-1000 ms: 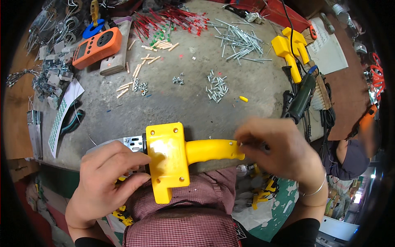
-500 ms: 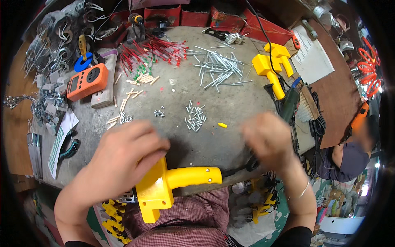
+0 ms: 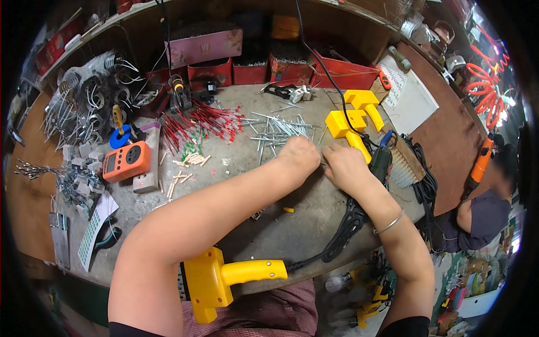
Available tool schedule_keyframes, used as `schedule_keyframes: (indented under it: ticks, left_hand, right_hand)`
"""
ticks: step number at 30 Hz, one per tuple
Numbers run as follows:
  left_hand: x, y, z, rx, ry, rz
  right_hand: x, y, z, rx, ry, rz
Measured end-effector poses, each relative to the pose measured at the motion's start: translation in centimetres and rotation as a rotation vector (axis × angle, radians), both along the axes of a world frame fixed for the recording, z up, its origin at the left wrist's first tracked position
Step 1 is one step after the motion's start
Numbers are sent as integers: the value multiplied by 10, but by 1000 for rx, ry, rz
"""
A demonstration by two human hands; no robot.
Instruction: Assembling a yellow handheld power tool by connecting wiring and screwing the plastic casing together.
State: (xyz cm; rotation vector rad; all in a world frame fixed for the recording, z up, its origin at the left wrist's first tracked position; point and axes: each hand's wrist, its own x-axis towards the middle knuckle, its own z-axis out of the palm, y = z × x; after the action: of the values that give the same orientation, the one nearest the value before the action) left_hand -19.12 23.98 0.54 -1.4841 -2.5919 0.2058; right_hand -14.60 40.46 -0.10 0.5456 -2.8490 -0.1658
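Note:
My left hand reaches across to the near right side of a pile of long thin screws; its fingers are closed. Close beside it, my right hand is also closed, thumb and fingers pinched toward the left hand. Whatever sits between the fingertips is too small and covered to name. A yellow plastic tool housing with a handle lies at the bench's front edge, partly behind my left forearm. Its black cord runs off to the right in a bundle. My left forearm mostly covers the small short screws.
An orange meter, red wires and metal coils lie left. Red bins line the back. Yellow housings, a dark green tool and a brush are right. A person sits far right.
Both hands have moved forward, the left also far right from above the yellow housing, and they now meet by the long screws. The black cord bundle now shows. The view has tilted upward.

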Motion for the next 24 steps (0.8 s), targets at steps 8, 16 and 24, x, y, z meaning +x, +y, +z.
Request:
schedule_keyframes:
  ticks: [8, 16, 24]
  left_hand:
    - [82, -136, 68, 676, -660, 150]
    - [135, -174, 41, 671, -840, 325]
    - [131, -166, 10, 707, -540, -126]
  right_hand:
    - [131, -64, 60, -919, -8, 131]
    - [204, -122, 28, -886, -107, 320]
    - [213, -142, 20, -1038, -13, 229]
